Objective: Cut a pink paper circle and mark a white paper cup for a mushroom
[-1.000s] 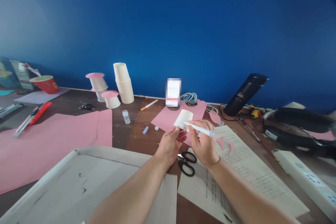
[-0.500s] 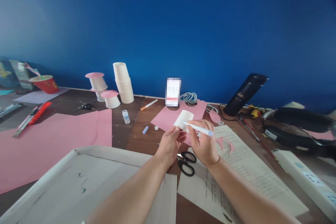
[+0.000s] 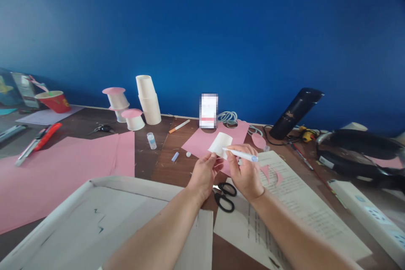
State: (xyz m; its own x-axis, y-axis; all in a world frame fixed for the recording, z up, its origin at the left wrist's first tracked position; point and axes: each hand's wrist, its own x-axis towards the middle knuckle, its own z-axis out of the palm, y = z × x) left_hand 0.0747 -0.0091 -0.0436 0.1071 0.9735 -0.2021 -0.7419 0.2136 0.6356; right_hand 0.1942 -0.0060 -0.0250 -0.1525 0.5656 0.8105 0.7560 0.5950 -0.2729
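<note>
A small white cup-like piece [image 3: 220, 142] is held by my left hand [image 3: 204, 175], fingers closed on its lower edge. My right hand [image 3: 247, 171] grips a white pen [image 3: 242, 154], its tip at the right side of the white piece. Pink paper [image 3: 198, 141] lies beneath and behind the piece. Black-handled scissors [image 3: 225, 197] rest on the table just below the hands, their blades partly hidden. A small pen cap [image 3: 175, 156] and a white round lid [image 3: 188, 154] lie to the left.
White cups [image 3: 148, 101] stand stacked at the back left, beside cups with pink discs [image 3: 132, 113]. A phone [image 3: 209, 111] stands at centre back. A red cutter [image 3: 47, 136] lies left. At right are a black bottle [image 3: 294, 114], a power strip [image 3: 367, 215] and printed paper [image 3: 294, 190].
The pen has shifted very slightly to the right over the white piece. Both hands keep nearly the same places and grips.
</note>
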